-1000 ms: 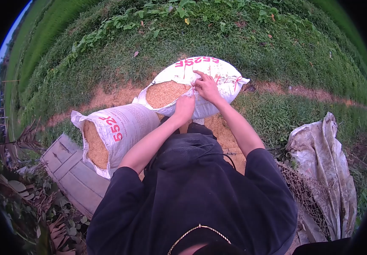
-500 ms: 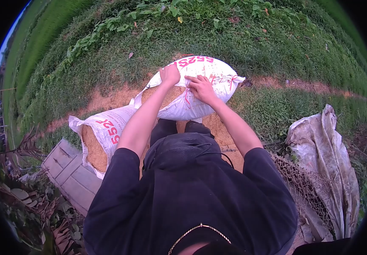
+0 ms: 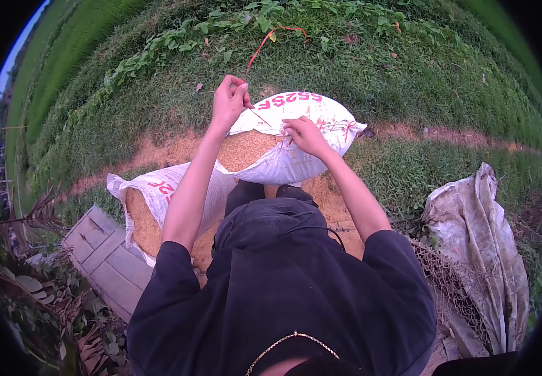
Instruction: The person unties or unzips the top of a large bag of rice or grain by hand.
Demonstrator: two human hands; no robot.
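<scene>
Second open grain sack (image 3: 155, 199), wooden board (image 3: 105, 263), crumpled tarp (image 3: 479, 250), grass (image 3: 421, 75) all around

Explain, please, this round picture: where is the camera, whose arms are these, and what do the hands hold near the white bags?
One camera sits on a person's head and looks down, so both bare arms are that person's own. The wide lens makes the picture round. The left hand is raised and pinches a red string that runs from the white sack of brown grain. The right hand rests on that sack's mouth. A second open sack lies left, beside a wooden board.
</scene>
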